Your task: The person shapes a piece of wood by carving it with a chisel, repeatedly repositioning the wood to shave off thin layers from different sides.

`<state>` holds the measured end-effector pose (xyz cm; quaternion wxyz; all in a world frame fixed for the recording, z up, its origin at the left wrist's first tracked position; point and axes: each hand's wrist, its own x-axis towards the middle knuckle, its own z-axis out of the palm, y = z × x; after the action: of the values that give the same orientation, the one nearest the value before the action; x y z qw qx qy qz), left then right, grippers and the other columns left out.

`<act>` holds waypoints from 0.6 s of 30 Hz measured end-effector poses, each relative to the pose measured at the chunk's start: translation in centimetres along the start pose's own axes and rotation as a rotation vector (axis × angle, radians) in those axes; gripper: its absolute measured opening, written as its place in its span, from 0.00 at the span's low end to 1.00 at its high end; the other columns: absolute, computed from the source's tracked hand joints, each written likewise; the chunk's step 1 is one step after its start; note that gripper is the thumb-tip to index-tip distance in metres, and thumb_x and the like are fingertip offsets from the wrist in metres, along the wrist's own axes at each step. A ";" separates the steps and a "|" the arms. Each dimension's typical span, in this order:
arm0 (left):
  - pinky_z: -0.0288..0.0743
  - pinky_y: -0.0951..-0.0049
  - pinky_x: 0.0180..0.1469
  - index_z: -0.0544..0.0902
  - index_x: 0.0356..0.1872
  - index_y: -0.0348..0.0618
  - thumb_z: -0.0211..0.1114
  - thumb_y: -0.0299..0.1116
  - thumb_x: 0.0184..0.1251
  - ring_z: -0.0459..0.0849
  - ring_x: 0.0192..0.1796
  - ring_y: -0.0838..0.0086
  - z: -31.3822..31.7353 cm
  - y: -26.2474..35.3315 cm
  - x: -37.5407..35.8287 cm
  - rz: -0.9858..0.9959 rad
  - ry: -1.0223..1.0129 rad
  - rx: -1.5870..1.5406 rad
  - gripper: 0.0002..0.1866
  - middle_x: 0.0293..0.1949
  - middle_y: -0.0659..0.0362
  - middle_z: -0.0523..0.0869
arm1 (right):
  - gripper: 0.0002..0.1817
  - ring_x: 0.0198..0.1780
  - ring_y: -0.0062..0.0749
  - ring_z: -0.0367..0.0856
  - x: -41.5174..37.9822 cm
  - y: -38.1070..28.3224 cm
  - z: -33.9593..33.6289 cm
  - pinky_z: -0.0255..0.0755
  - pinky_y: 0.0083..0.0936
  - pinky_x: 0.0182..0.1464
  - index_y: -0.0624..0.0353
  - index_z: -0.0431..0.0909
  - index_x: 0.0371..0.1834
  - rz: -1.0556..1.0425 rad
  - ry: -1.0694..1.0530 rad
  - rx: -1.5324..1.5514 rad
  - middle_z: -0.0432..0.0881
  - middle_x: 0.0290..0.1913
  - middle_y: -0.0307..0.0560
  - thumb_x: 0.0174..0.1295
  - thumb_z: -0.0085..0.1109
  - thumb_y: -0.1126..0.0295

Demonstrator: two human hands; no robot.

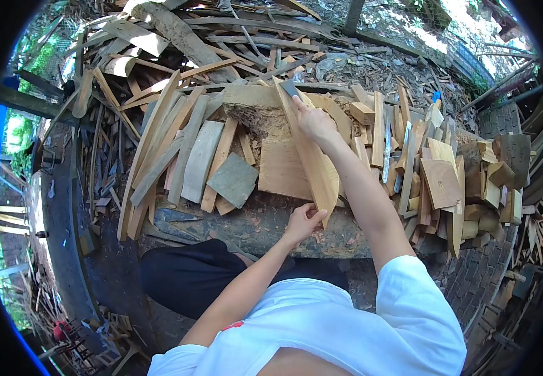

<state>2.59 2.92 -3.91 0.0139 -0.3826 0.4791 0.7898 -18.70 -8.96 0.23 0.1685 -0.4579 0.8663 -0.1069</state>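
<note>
A long, curved light-wood board lies lengthwise over a square wood block, its near end pointing toward my body. My left hand grips the near end, thumb and fingers pinched at its edge. Near the far end, my right hand rests on the board with fingers bent against a dark flat piece, whose kind I cannot make out. Under the block is a rough, worn wooden bench.
Curved wood strips and a grey square piece lie left of the block. Many cut pieces, one a squarish board, crowd the right side. Scrap wood heaps up behind. A blue tool-like object lies at the bench's near left.
</note>
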 end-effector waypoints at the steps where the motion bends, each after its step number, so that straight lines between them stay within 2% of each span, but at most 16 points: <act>1: 0.84 0.67 0.49 0.72 0.61 0.32 0.64 0.37 0.70 0.84 0.49 0.72 -0.1 0.0 0.0 -0.011 -0.002 0.010 0.24 0.48 0.55 0.84 | 0.27 0.41 0.60 0.85 0.2 -0.1 0.2 0.78 0.51 0.46 0.27 0.56 0.75 0.005 0.004 0.000 0.84 0.39 0.65 0.72 0.37 0.57; 8: 0.84 0.66 0.50 0.72 0.61 0.31 0.64 0.37 0.70 0.84 0.49 0.72 0.1 -0.4 0.3 0.027 0.003 0.013 0.25 0.48 0.54 0.84 | 0.27 0.44 0.60 0.84 -6.6 1.6 -0.5 0.77 0.52 0.48 0.26 0.55 0.75 0.028 -0.101 0.002 0.84 0.41 0.66 0.72 0.37 0.57; 12: 0.84 0.66 0.50 0.72 0.61 0.30 0.64 0.37 0.70 0.84 0.49 0.72 0.1 0.1 0.2 0.009 0.000 0.012 0.25 0.48 0.54 0.84 | 0.28 0.44 0.60 0.84 -2.9 0.5 -0.6 0.77 0.52 0.49 0.27 0.55 0.76 0.021 -0.029 -0.004 0.84 0.41 0.66 0.72 0.37 0.57; 14: 0.84 0.66 0.51 0.72 0.61 0.30 0.64 0.38 0.70 0.84 0.49 0.71 0.1 0.4 -0.1 -0.014 -0.005 0.013 0.25 0.48 0.54 0.84 | 0.28 0.45 0.63 0.82 -0.4 -0.1 0.0 0.75 0.53 0.50 0.31 0.55 0.76 0.017 -0.011 0.082 0.82 0.42 0.69 0.72 0.39 0.57; 18: 0.84 0.67 0.51 0.72 0.60 0.30 0.64 0.38 0.70 0.84 0.49 0.71 0.0 0.6 0.0 -0.022 -0.015 0.031 0.25 0.49 0.54 0.84 | 0.28 0.46 0.63 0.82 -0.9 0.0 0.2 0.75 0.53 0.50 0.32 0.54 0.76 0.034 0.000 0.085 0.82 0.42 0.69 0.72 0.40 0.56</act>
<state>2.34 2.59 -3.49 0.0320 -0.3818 0.4872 0.7848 -18.17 -8.17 0.21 0.1897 -0.4356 0.8685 -0.1410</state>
